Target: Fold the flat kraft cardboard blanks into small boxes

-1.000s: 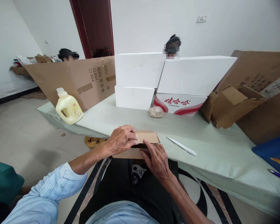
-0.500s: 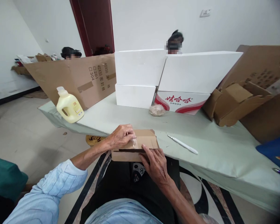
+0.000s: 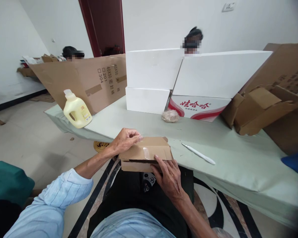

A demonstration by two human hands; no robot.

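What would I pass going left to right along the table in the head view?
yellow bottle → small box → white tool → open carton

Two people behind cardboard and white boxes, blue item cut off at right edge

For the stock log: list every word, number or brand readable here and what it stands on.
"40X50", "201", "304", with Chinese characters too small to read: large cardboard sheet.
"娃哈哈" in red, small line below unreadable: red-and-white carton.
Yellow bottle label: too small to read.
Cardboard at far right: print blurred.
No print on the small cardboard box that the left hand and right hand hold.
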